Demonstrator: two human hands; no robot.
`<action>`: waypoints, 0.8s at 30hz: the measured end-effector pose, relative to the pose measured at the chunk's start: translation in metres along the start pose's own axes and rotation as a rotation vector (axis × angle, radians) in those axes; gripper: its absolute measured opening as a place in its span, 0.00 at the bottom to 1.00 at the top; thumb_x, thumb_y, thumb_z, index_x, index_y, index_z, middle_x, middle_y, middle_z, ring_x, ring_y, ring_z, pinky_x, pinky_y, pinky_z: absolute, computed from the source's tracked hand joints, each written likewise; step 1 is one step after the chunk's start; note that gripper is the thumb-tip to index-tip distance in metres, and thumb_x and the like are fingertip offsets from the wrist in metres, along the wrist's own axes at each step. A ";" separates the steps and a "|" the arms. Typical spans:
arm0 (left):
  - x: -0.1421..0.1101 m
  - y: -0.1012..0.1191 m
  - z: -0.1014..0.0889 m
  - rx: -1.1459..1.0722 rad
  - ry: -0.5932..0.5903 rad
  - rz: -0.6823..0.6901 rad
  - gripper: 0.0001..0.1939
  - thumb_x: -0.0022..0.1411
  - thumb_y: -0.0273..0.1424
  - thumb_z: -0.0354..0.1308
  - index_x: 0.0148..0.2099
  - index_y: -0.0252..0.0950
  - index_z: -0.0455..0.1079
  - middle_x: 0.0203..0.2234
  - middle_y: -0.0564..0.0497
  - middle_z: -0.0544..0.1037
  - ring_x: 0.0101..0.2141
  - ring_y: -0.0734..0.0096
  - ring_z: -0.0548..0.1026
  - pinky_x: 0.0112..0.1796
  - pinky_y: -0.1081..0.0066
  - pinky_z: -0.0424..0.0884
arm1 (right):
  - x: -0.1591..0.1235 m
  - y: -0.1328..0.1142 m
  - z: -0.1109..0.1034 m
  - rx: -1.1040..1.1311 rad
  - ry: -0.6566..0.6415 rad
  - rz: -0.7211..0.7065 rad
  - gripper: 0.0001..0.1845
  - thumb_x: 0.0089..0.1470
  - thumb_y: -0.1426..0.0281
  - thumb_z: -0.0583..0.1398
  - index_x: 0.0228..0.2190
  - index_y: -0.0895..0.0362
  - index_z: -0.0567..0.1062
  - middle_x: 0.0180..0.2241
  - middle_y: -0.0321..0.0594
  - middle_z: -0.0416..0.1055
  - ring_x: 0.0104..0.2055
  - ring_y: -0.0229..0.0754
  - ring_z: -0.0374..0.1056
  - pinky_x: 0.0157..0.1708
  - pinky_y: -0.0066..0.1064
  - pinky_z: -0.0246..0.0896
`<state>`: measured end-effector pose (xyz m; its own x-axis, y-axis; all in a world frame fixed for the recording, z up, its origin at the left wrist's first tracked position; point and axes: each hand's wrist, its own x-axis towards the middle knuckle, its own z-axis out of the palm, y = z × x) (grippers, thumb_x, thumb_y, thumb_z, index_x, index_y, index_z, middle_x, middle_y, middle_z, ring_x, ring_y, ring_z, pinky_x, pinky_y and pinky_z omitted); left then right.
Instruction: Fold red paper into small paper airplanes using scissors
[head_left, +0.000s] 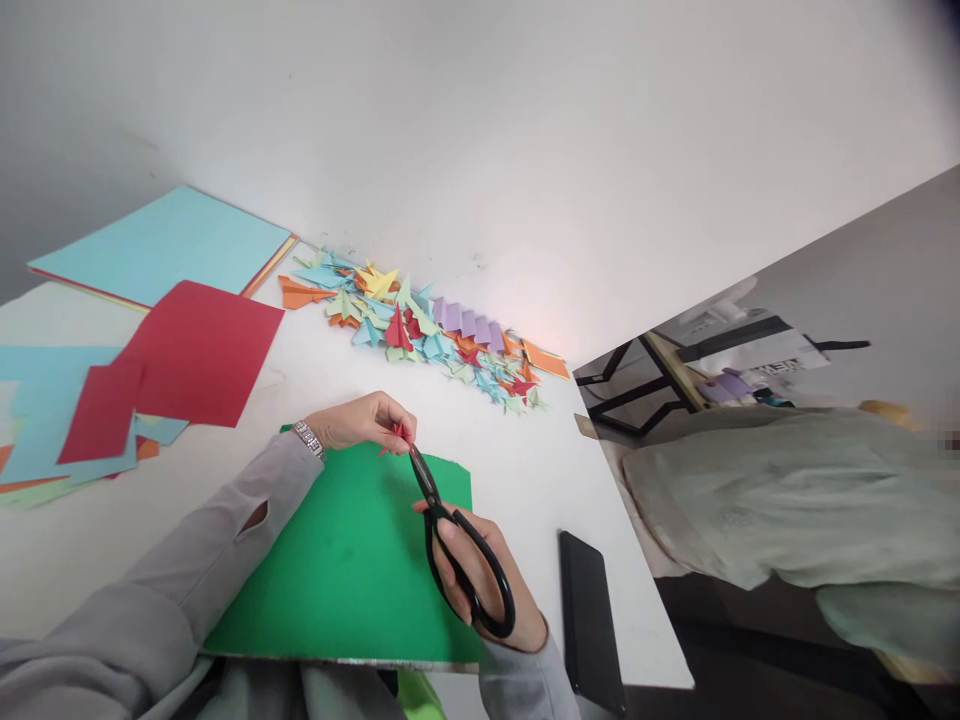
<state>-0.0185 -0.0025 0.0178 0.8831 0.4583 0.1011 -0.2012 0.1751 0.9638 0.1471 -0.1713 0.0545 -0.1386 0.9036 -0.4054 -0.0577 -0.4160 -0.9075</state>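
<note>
In the head view my left hand [369,419] pinches a small folded red paper piece [400,434] above the far edge of a green mat [345,560]. My right hand [491,565] is wrapped around the black handles of a pair of scissors [432,500]. The scissor tips point up and left and meet the red paper close to my left fingertips. Whether the blades are cutting into it I cannot tell. Part of the red piece is hidden behind my fingers.
Along the wall lies a heap of folded paper shapes [405,315] in several colours. Red sheets [214,355] and blue paper [172,245] spread at left. A black phone-like slab [591,615] lies near the table's right edge. Beyond it a person in a pale garment [780,490] is partly visible.
</note>
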 end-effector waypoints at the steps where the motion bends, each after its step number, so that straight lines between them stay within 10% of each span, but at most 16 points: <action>1: 0.000 0.000 0.000 0.000 0.001 0.000 0.13 0.46 0.36 0.67 0.27 0.29 0.72 0.20 0.52 0.70 0.20 0.80 0.63 0.19 0.79 0.60 | 0.000 0.000 0.000 -0.002 0.000 0.001 0.26 0.52 0.54 0.58 0.44 0.63 0.71 0.12 0.25 0.56 0.08 0.26 0.46 0.06 0.20 0.37; 24: 0.001 0.001 0.001 0.026 -0.025 -0.011 0.14 0.46 0.35 0.67 0.27 0.28 0.71 0.20 0.53 0.70 0.19 0.81 0.63 0.20 0.78 0.60 | -0.001 -0.001 -0.003 -0.060 0.007 0.018 0.27 0.52 0.53 0.58 0.42 0.64 0.70 0.11 0.23 0.55 0.07 0.25 0.45 0.06 0.20 0.37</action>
<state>-0.0177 -0.0028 0.0195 0.8956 0.4344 0.0962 -0.1806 0.1574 0.9709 0.1502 -0.1709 0.0558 -0.1325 0.8967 -0.4224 0.0039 -0.4256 -0.9049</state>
